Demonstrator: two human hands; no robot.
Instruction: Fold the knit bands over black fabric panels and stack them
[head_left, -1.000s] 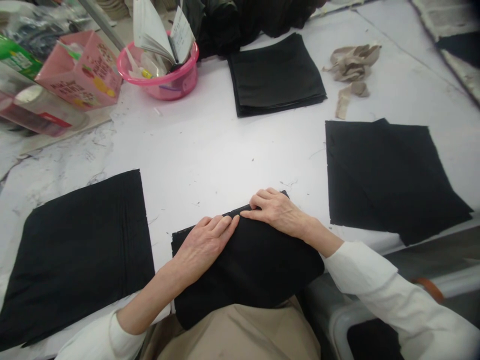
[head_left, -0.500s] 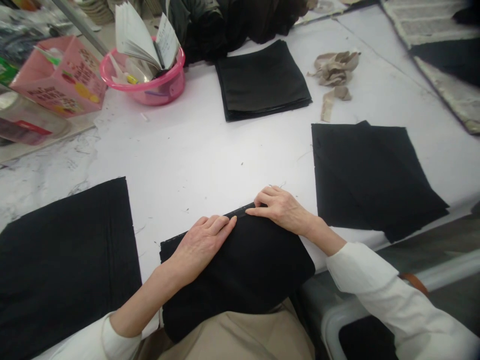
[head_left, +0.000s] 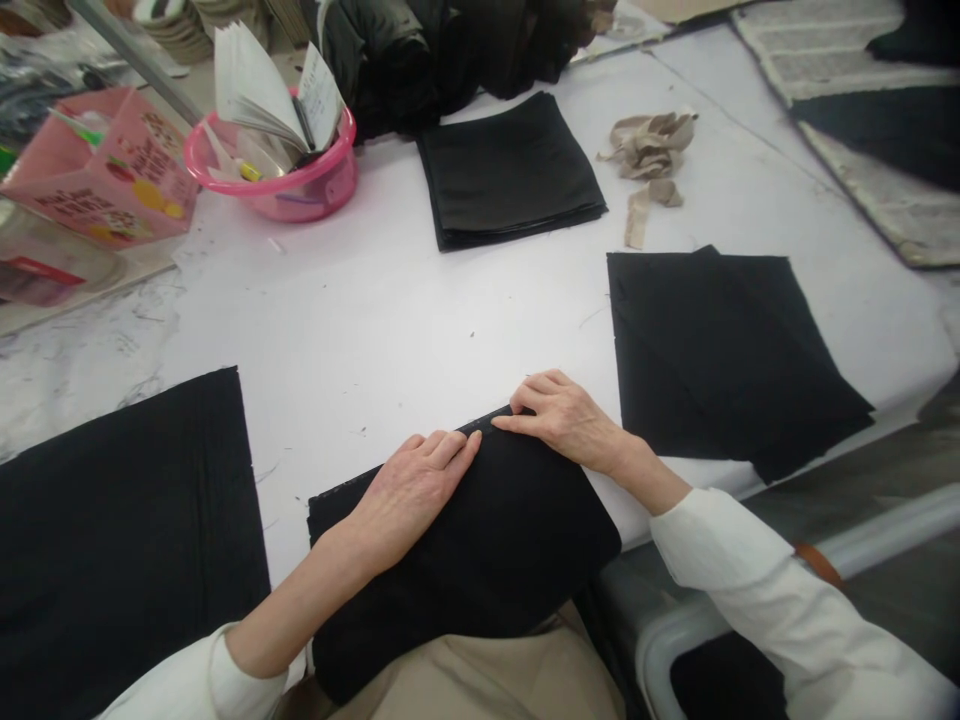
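A black fabric piece [head_left: 480,540] lies in front of me, its near part hanging over the table edge onto my lap. Along its far edge runs a narrow folded strip with pale marks. My left hand [head_left: 420,480] rests over this edge, thumb on top and fingers bent across it, closed on the fabric. Just to the right, my right hand [head_left: 559,415] pinches the same edge between thumb and curled fingers. Only a small gap separates the two thumbs. What lies under the fingers is hidden.
Black fabric [head_left: 127,530] lies at left, more black pieces [head_left: 727,350] at right, and a black stack [head_left: 517,170] behind. Beige strips [head_left: 652,145] lie beyond. A pink basin [head_left: 315,190] with a notebook and a pink box [head_left: 112,170] stand back left. A metal frame [head_left: 675,630] is lower right.
The view has shifted slightly, so the table's things appear farther left. Both hands have slid a little rightward along the fabric edge, and the gap between the thumbs has narrowed.
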